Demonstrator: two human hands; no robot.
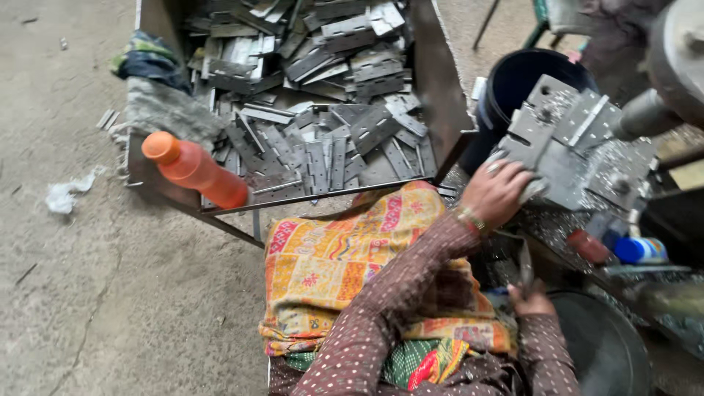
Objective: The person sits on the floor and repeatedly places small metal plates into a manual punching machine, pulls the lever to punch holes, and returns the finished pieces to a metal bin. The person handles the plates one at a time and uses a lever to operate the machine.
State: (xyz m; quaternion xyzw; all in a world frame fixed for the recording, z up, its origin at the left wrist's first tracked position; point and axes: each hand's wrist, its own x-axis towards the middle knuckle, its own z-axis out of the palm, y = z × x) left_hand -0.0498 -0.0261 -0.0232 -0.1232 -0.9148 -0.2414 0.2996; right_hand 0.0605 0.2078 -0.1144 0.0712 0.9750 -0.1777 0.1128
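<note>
Your left hand (496,192) rests on the lower edge of the grey metal fixture plate (565,139) of the machine at the right. Its fingers (513,176) curl over a flat metal piece (534,189) lying there; whether they clamp that piece or merely press on it cannot be told. A ring shows on one finger and a bangle sits at the wrist.

Your right hand (531,299) sits lower, near your lap, with the fingers closed around a thin upright metal strip (526,265), pinching it at its lower end.

The stock of grey metal hinges (330,139) lies heaped in an open metal tray (438,88) ahead of you, well apart from both hands. An orange bottle (193,169) lies tilted on the tray's front left corner. A dark blue bucket (513,81) stands between the tray and the fixture plate. A patterned orange cloth (345,257) covers your lap. A round dark pan (601,345) sits just beside your right hand.
</note>
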